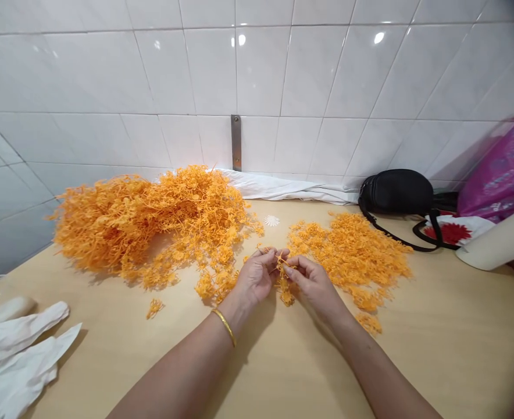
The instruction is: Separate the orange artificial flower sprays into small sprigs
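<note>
My left hand (259, 273) and my right hand (310, 283) meet at the middle of the table, both pinching one small orange plastic flower piece (286, 289). Its stems pass between my fingertips, and part of it hangs below them. To the left rises a large tangled heap of orange plastic flower pieces (152, 215), with some loose bits trailing toward my left hand. A flatter pile of separate orange pieces (357, 256) spreads just to the right of my right hand. One loose piece (154, 308) lies apart at the left.
A white scalloped piece (271, 220) lies between the piles. White gloves (25, 355) rest at the left edge. Along the tiled wall are a white cloth (283, 189), a black bag (396, 192) with a strap, a purple bag (501, 169) and a cream roll (499, 238).
</note>
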### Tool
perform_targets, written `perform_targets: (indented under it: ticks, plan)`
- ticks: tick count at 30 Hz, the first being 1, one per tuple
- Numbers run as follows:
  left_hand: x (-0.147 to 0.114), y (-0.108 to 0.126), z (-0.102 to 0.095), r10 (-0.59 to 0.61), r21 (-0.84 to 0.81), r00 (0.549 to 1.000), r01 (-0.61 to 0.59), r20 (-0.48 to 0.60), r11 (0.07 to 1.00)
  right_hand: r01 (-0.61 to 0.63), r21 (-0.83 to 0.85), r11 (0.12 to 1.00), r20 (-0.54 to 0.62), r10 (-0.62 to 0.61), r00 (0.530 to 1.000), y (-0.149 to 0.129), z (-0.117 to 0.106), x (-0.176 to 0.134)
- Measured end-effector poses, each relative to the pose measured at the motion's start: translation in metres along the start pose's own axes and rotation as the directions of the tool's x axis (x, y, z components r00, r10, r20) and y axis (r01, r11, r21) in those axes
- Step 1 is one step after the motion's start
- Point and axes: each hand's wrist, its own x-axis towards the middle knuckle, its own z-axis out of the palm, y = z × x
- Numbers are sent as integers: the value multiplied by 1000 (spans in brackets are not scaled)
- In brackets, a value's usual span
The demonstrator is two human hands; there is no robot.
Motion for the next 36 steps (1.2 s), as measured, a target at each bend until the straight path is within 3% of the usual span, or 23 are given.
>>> perform_targets:
  ticks: [2,4,8,10,13,15,17,18,20,23,26,28,30,31,33,35,36]
  plan:
    - [2,2,-2,39,33,999,-38,-12,999,-52,107,993,41,48,998,-1,-6,1]
    - [3,3,-3,35,34,999,-35,-14,999,-60,94,994,48,56,997,-2,-10,1]
    - [2,4,-3,-90,-36,994,88,-56,996,28,-228,973,29,-22,999,-3,-8,1]
    - [3,2,-2,-131,-46,986,127,-104,991,99,-438,893,63,-79,995,-4,-4,-1]
    - [6,-1,-1,-147,-34,981,143,-127,989,170,-688,705,102,-138,985,-12,3,-11]
    - [9,-2,-1,-122,-49,982,116,-145,992,171,-794,584,64,-199,978,-23,8,-24]
    - [13,-1,-2,-70,-73,982,58,-175,996,158,-828,537,-2,-284,959,-37,11,-39]
    - [14,0,-2,-34,-76,984,20,-178,997,148,-816,559,-39,-308,951,-42,11,-46]
    - [13,0,-3,20,-62,990,-30,-143,998,106,-724,681,-105,-261,959,-47,10,-53]
    - [10,-4,-4,29,-56,997,-33,-72,998,-68,-379,923,-146,13,989,-35,4,-48]
    - [7,-5,-7,-15,-91,999,11,-39,996,-230,-2,973,-125,228,966,-17,-3,-35]
    - [7,-2,-8,-33,-74,999,32,-17,997,-232,14,972,-150,232,961,-12,-10,-31]
    - [6,1,-9,-9,3,1000,9,6,1000,-182,-216,959,-245,127,961,-12,-22,-32]
    - [6,4,-9,18,56,1000,-19,18,998,-166,-387,907,-297,48,954,-13,-29,-34]
    - [4,8,-9,75,161,995,-84,63,983,-204,-689,696,-372,-97,923,-12,-44,-38]
    - [2,13,-7,109,236,987,-136,121,962,-268,-833,485,-391,-172,904,-9,-57,-42]
    - [0,15,-7,116,259,982,-153,150,954,-276,-860,429,-384,-188,904,-7,-61,-42]
